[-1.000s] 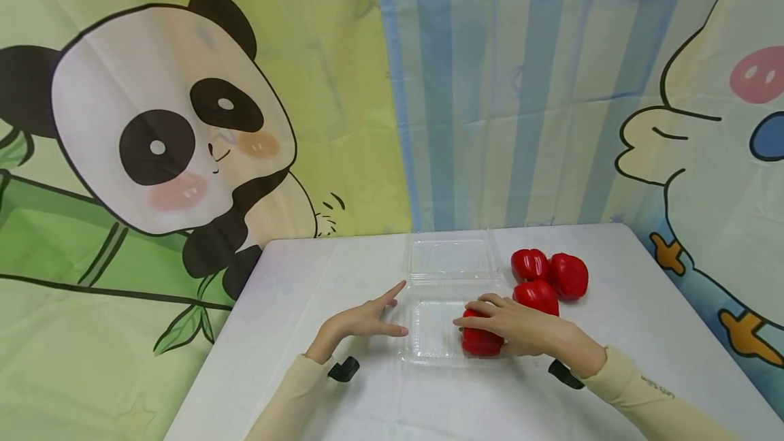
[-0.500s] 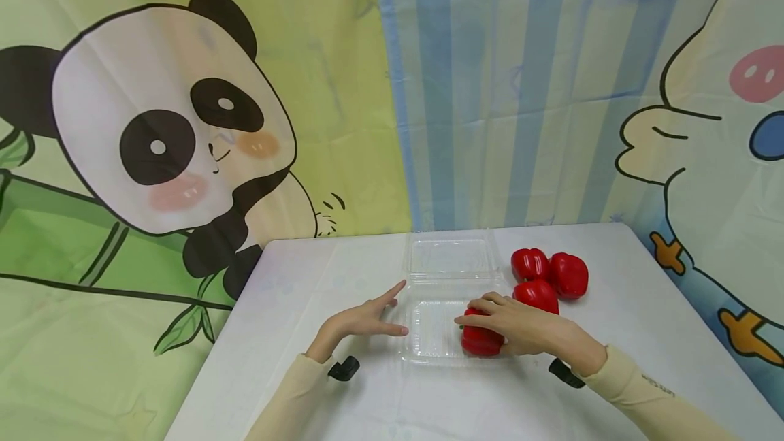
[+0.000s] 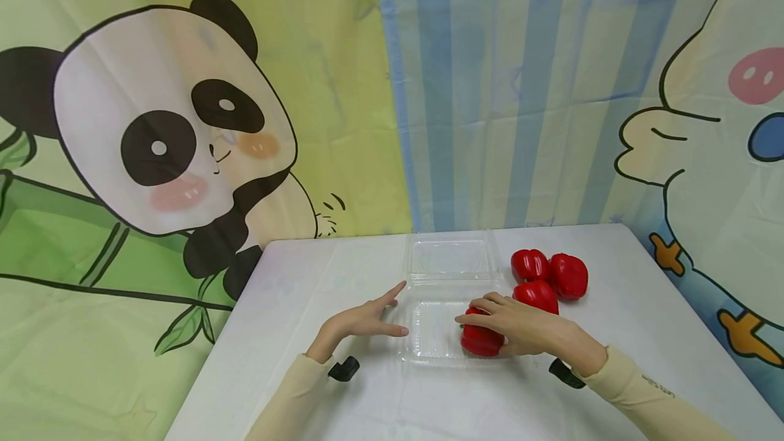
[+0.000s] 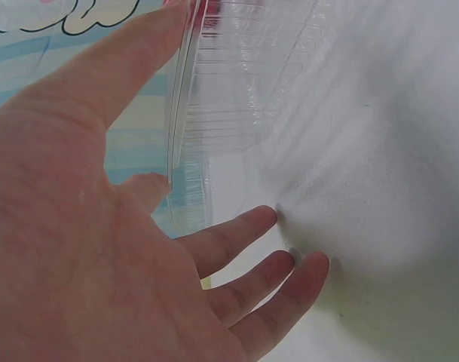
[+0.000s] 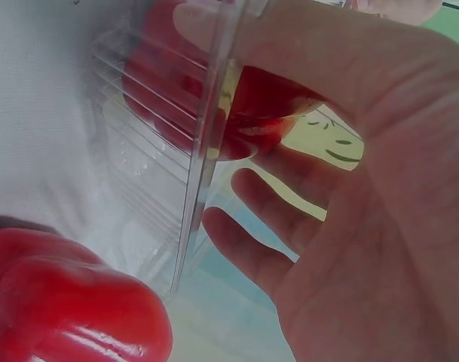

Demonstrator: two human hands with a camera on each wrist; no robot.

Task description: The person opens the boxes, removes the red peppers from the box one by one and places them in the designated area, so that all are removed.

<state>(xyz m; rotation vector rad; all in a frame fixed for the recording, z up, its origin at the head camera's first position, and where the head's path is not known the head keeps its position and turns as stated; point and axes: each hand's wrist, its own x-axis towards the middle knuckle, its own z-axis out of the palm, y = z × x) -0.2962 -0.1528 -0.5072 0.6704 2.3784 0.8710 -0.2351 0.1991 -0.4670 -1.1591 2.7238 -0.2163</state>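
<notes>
A clear plastic clamshell container lies unfolded, its lid laid back toward the wall. In the right part of its base sits a red bell pepper, with my right hand curved over it. The right wrist view shows that pepper through the ribbed side wall, thumb and fingers on opposite sides of it. At the container's left edge is my left hand, fingers spread and holding nothing. In the left wrist view, the left hand's thumb reaches along the rim.
Three more red bell peppers cluster right of the container: one at the back left, one at the right, and a nearer one just beyond the right hand. The white table ends at a printed panda curtain.
The pepper under my right hand has tilted very slightly, and the right fingers have shifted a little with it. The left hand, container and other peppers are unchanged.
</notes>
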